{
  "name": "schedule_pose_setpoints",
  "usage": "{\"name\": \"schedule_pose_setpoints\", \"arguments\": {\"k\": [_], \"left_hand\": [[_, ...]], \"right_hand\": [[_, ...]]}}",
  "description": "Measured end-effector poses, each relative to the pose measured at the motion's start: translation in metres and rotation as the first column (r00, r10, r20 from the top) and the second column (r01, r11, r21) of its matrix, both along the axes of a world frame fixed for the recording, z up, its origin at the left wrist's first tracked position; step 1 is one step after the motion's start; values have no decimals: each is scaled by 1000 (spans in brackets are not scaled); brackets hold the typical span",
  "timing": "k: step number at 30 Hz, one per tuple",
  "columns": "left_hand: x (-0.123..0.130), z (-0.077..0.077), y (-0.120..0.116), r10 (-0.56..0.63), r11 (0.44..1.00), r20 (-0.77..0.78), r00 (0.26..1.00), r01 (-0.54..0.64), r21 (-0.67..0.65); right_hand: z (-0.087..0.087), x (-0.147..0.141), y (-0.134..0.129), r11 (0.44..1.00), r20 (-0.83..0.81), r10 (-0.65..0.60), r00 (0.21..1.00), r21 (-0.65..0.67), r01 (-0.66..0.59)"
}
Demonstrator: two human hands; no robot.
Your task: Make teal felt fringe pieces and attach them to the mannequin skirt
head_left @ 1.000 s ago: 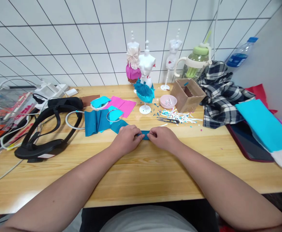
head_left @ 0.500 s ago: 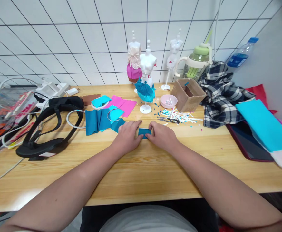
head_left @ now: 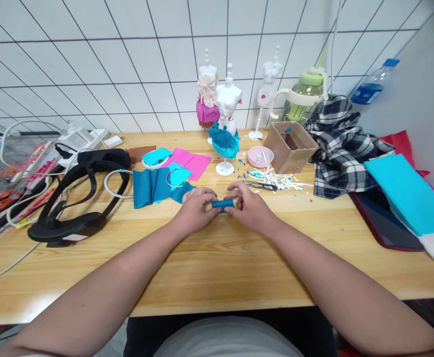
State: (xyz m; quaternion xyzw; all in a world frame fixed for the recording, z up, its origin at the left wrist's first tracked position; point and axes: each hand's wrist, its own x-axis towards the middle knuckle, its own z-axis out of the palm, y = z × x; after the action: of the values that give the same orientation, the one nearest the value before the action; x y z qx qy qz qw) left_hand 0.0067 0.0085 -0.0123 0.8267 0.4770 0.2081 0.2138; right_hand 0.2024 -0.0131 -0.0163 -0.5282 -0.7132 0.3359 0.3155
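Note:
A small dark teal roll, apparently crepe paper, lies crosswise just above the table between my two hands. My left hand is closed on its left end, thumb at the near side. At the right end, my right hand grips it with the thumb below and the index finger curled above. Left of my left hand lies a creased sheet of dark teal paper. Beyond the hands stands a small white dress form wearing a ruffled teal skirt.
Snips and white paper scraps lie beyond my right hand, near a pink bowl and a cardboard box. Pink paper and a black headset are left. A tablet lies right, partly under blue paper.
My fingers have shifted on the teal paper, which now shows as a rounder roll between them. My right index finger has lifted and curled higher. The camera view has moved slightly.

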Motion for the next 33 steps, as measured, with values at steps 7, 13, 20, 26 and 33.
{"name": "schedule_pose_setpoints", "arguments": {"k": [7,13,20,26,33], "left_hand": [[-4,7,-5,11,960,177,984,39,-279],[-5,8,-4,71,951,357,932,45,-307],[-7,13,-5,148,925,579,802,95,-368],[-8,11,-6,203,896,603,772,102,-432],[-9,12,-3,215,908,515,829,25,-419]], "right_hand": [[1,-1,3,944,-298,-10,955,-318,-90],[7,1,1,870,-499,-143,855,-475,-132],[8,3,0,870,-654,-155,740,-446,-212],[6,4,-1,863,-644,-129,754,-447,-234],[8,-1,-4,926,-515,-42,856,-343,-161]]}}
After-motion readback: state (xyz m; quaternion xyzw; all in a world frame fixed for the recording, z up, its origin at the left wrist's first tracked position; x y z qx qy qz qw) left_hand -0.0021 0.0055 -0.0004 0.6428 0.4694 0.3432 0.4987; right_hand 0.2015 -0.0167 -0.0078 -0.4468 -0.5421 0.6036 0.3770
